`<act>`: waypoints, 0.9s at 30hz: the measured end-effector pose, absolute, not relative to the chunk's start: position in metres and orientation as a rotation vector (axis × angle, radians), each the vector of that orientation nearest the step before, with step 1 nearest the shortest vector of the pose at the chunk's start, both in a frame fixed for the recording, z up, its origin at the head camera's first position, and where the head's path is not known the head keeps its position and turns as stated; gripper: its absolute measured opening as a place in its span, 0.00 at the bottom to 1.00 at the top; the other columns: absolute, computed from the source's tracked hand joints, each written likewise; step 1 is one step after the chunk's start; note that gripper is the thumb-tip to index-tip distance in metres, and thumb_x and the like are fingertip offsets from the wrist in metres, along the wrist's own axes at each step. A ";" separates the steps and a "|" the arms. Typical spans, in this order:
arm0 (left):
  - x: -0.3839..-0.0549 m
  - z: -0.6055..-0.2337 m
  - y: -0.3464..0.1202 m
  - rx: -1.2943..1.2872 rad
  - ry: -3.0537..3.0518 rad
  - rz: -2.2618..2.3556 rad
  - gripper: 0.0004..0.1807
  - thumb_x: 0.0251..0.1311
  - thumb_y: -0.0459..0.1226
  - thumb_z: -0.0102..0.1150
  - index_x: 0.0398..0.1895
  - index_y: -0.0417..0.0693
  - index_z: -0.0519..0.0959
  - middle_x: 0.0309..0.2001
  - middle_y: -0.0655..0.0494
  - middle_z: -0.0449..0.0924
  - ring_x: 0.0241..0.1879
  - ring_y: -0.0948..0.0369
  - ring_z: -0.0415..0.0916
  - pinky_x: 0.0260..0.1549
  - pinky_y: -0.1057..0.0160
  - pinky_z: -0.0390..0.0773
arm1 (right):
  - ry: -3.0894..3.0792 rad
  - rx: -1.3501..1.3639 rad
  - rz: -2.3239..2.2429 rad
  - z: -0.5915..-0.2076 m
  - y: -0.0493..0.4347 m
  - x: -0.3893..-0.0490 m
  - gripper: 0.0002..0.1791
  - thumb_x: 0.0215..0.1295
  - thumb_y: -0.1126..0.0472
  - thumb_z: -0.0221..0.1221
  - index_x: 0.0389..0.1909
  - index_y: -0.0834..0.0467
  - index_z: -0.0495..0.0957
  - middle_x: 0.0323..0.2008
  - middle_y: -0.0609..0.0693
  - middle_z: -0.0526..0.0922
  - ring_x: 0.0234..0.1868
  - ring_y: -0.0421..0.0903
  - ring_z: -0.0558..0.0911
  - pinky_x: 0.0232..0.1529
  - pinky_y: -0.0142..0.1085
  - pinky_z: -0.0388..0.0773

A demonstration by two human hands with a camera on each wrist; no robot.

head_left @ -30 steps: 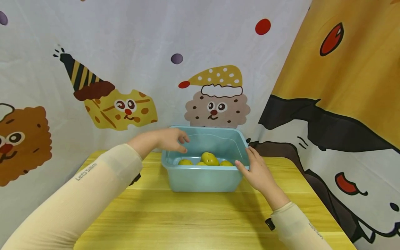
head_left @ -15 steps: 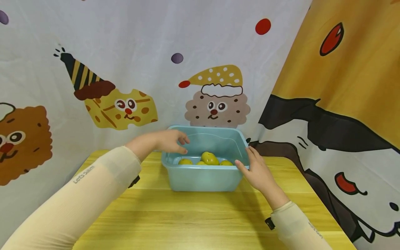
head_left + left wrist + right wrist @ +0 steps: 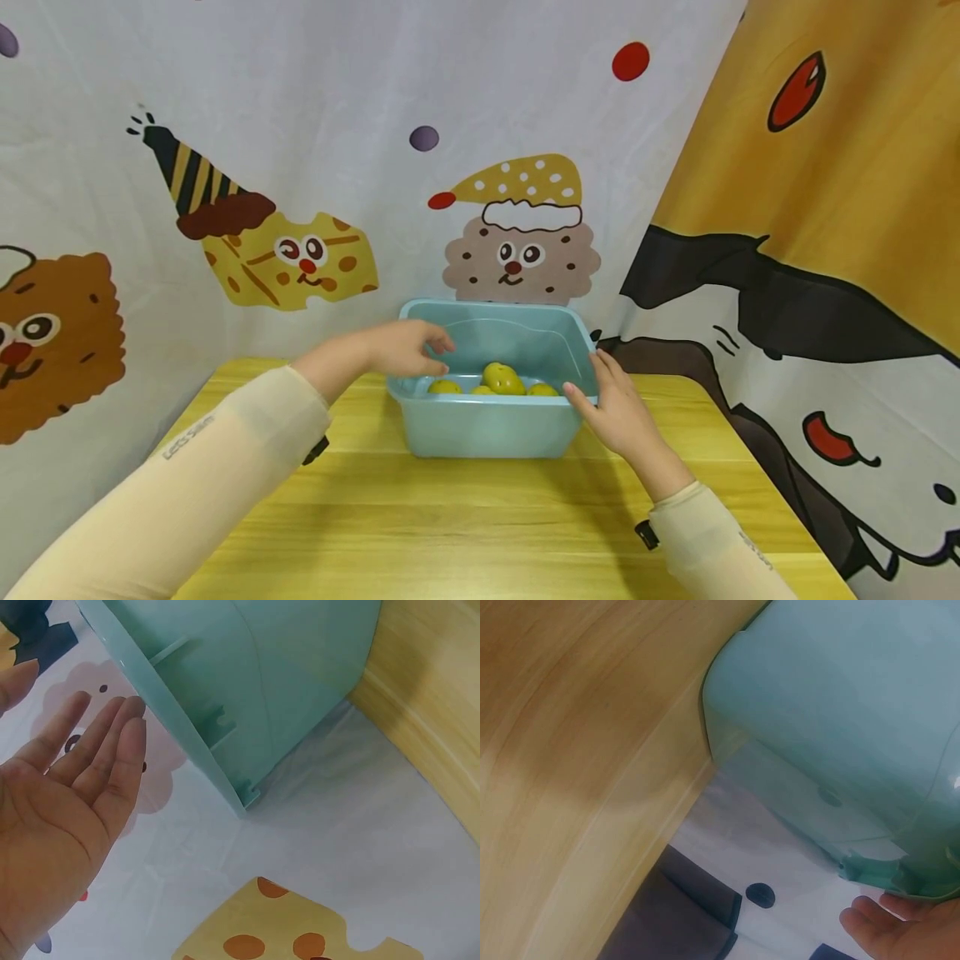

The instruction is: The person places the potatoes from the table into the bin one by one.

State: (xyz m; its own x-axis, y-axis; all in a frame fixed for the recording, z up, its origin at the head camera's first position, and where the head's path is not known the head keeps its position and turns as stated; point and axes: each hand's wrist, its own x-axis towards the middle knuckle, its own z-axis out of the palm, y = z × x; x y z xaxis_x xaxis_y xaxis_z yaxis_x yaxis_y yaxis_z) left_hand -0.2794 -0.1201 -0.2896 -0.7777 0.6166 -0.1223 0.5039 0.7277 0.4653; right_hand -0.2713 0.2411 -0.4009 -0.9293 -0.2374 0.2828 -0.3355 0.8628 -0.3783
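Observation:
A light blue plastic tub [image 3: 487,429] stands upright on the table, with several round yellow-green fruits [image 3: 504,380] at its bottom. The front wall partly hides them. My left hand [image 3: 405,346] hovers over the tub's left rim, palm down in the head view, holding nothing. In the left wrist view its fingers [image 3: 97,746] stretch towards the rim. At the front right corner, my right hand [image 3: 618,408] rests against the rim with the thumb spread from the other fingers. The right wrist view shows those fingers [image 3: 877,919] just under the rim's edge.
The wooden table [image 3: 450,525] runs in front of the tub and to both sides. Close behind hangs a white cloth [image 3: 337,100] with cartoon prints. A yellow, black and white printed cloth [image 3: 840,192] hangs along the right.
My left forearm has sunk slightly and shifted a little left, while its fingers stay over the left rim. The right hand, tub and fruits have not visibly moved.

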 end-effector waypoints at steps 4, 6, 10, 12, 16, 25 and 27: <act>-0.279 -0.292 -0.122 0.872 2.665 0.632 0.26 0.67 0.42 0.58 0.65 0.40 0.74 0.63 0.47 0.76 0.60 0.49 0.76 0.59 0.50 0.75 | -2.810 0.439 0.628 -0.401 0.241 -0.271 0.49 0.73 0.33 0.46 0.76 0.68 0.52 0.77 0.66 0.50 0.73 0.70 0.56 0.66 0.68 0.56; -0.277 -0.293 -0.123 0.867 2.667 0.647 0.26 0.68 0.42 0.58 0.65 0.40 0.74 0.63 0.45 0.76 0.59 0.50 0.77 0.58 0.50 0.76 | -2.807 0.441 0.627 -0.402 0.241 -0.271 0.49 0.73 0.33 0.46 0.76 0.68 0.52 0.77 0.66 0.50 0.73 0.69 0.56 0.66 0.68 0.57; -0.273 -0.294 -0.124 0.873 2.689 0.669 0.25 0.68 0.42 0.58 0.65 0.40 0.74 0.63 0.45 0.76 0.57 0.50 0.79 0.57 0.51 0.77 | -2.799 0.443 0.631 -0.403 0.242 -0.272 0.48 0.73 0.33 0.46 0.76 0.68 0.52 0.77 0.66 0.50 0.73 0.69 0.56 0.66 0.68 0.57; -0.271 -0.295 -0.125 0.875 2.707 0.678 0.25 0.68 0.42 0.58 0.64 0.40 0.75 0.62 0.46 0.77 0.57 0.50 0.78 0.57 0.50 0.76 | -2.793 0.444 0.632 -0.403 0.242 -0.272 0.48 0.73 0.33 0.46 0.76 0.68 0.52 0.77 0.66 0.50 0.73 0.69 0.56 0.66 0.68 0.57; -0.267 -0.297 -0.127 0.886 2.747 0.689 0.24 0.69 0.42 0.57 0.63 0.39 0.75 0.61 0.46 0.78 0.59 0.47 0.76 0.58 0.49 0.75 | -2.790 0.443 0.635 -0.402 0.241 -0.272 0.47 0.74 0.34 0.48 0.76 0.68 0.52 0.77 0.66 0.51 0.73 0.69 0.56 0.66 0.68 0.57; -0.262 -0.306 -0.133 0.879 2.825 0.734 0.23 0.68 0.43 0.58 0.61 0.41 0.77 0.59 0.49 0.80 0.60 0.46 0.75 0.59 0.46 0.74 | -2.801 0.437 0.635 -0.401 0.240 -0.271 0.48 0.73 0.33 0.47 0.76 0.68 0.52 0.77 0.66 0.50 0.73 0.69 0.56 0.66 0.68 0.57; -0.261 -0.308 -0.133 0.877 2.841 0.741 0.23 0.68 0.43 0.58 0.61 0.41 0.77 0.59 0.48 0.80 0.60 0.47 0.75 0.60 0.46 0.74 | -2.803 0.435 0.635 -0.401 0.240 -0.271 0.48 0.73 0.33 0.47 0.76 0.68 0.52 0.77 0.66 0.50 0.73 0.69 0.56 0.66 0.68 0.57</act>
State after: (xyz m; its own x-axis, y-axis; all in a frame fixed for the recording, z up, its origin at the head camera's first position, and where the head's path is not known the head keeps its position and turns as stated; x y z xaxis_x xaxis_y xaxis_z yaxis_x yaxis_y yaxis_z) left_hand -0.2613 -0.1335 -0.3080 -0.8335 0.5485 0.0666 0.5111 0.7196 0.4700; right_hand -0.2712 0.2403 -0.4009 -0.9284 -0.2337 0.2887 -0.3354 0.8616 -0.3810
